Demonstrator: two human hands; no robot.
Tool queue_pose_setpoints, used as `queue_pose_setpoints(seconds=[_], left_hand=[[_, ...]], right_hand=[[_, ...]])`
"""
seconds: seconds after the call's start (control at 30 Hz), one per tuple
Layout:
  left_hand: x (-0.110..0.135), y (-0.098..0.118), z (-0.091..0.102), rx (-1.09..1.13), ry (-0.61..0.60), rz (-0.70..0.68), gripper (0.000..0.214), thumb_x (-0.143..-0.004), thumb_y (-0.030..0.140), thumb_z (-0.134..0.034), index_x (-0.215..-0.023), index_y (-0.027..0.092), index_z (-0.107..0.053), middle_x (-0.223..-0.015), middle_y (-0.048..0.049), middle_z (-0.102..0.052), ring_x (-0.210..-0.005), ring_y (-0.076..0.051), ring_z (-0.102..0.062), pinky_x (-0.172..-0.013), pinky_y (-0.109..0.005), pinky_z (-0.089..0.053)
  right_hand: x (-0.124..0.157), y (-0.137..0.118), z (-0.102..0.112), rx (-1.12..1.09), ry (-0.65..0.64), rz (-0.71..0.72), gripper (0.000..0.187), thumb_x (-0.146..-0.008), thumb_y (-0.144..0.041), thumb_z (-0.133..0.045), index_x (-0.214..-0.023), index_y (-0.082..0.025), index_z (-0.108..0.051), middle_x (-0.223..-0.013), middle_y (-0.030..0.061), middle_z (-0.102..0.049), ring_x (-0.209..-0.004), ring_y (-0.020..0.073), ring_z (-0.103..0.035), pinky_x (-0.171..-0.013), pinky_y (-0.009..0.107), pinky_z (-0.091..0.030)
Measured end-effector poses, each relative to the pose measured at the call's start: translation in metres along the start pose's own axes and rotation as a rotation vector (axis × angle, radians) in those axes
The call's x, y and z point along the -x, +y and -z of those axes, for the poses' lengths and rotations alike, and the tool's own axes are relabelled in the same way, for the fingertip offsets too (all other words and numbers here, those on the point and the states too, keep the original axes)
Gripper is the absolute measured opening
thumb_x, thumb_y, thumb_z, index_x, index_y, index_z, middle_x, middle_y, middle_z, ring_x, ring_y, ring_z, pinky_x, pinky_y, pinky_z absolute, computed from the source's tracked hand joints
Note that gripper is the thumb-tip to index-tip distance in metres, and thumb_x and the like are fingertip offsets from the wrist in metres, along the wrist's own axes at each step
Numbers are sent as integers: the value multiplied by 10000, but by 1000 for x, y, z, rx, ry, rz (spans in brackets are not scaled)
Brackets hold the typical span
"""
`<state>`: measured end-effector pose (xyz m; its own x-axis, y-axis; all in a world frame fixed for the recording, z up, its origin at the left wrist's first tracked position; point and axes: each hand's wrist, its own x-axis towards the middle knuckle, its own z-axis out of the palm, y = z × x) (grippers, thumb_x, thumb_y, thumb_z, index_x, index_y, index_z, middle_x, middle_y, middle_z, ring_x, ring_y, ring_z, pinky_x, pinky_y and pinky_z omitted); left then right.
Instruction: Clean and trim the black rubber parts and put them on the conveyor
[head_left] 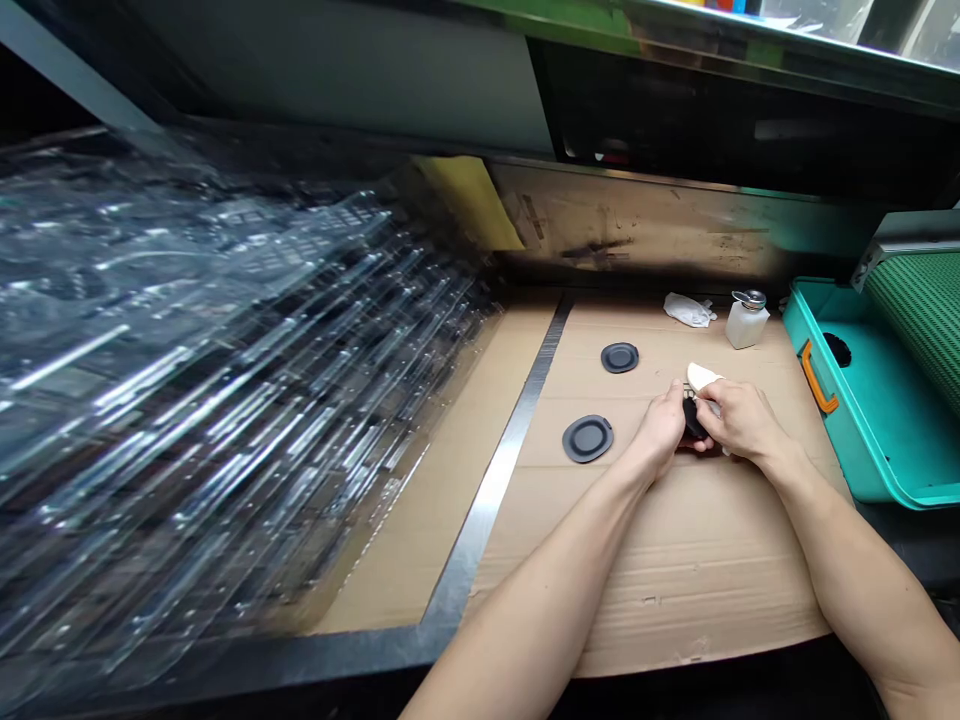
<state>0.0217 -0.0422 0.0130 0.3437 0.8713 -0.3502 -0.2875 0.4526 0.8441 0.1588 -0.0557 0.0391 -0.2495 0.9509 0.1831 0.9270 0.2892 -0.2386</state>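
Both my hands meet over the cardboard sheet (675, 560) at right of centre. My left hand (661, 428) is closed around a small black part (693, 420), and my right hand (739, 420) is closed on a white cloth or pad (703, 376) pressed against that part. Two dark grey rounded discs lie flat on the cardboard to the left of my hands, one nearer (587, 439) and one farther (619, 357). The black part is mostly hidden by my fingers.
A tall stack of clear plastic trays (195, 400) fills the left side. A small white pump bottle (746, 320) and a crumpled white wipe (688, 310) sit at the back. A teal bin (862, 400) with an orange handle stands at right, beside a green ribbed belt (919, 320).
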Motion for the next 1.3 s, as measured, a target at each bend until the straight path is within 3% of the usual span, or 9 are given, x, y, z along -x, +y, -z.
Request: queue_pose_setpoints(seconds=[0.13,0.27,0.57,1.13,1.3], left_hand=[[-3,-7,1,-132,29,-47,574,-1010,514,-334,-686,145,-631,-497,-99,-631,-380,-210,-597,-395,-297,-481],[-6,-9,0,-223,65,-77,552,-1007,497,-340,-664,169,-622,-481,-93,-629,-364,-217,-590,-375,-296,-461],[-2,-7,-1,-154,81,-80,486,-1021,405,-324,-695,172,-600,-475,-80,-619,-351,-214,-575,-360,-297,-444],[4,-8,0,-310,42,-113,461,-985,508,-354,-729,183,-559,-445,-48,-582,-345,-191,-559,-340,-253,-388],[3,-9,0,-358,31,-121,466,-976,519,-365,-725,184,-569,-455,-52,-592,-352,-191,-566,-340,-254,-384]], right_hand=[[0,-5,6,90,-61,6,202,-925,-241,-512,-905,-196,-708,-951,65,-745,-825,192,-653,-700,272,-374],[-1,-7,5,79,-39,33,216,-946,-244,-493,-913,-185,-698,-973,73,-738,-833,186,-649,-710,264,-381],[0,-5,3,56,-38,43,198,-941,-234,-505,-904,-191,-695,-948,65,-737,-821,181,-642,-712,262,-379],[3,-1,7,42,-71,36,182,-902,-253,-540,-834,-193,-698,-837,64,-731,-758,182,-615,-647,279,-305],[3,-2,8,20,-47,49,197,-906,-249,-521,-850,-193,-701,-894,70,-740,-794,176,-618,-668,270,-316]])
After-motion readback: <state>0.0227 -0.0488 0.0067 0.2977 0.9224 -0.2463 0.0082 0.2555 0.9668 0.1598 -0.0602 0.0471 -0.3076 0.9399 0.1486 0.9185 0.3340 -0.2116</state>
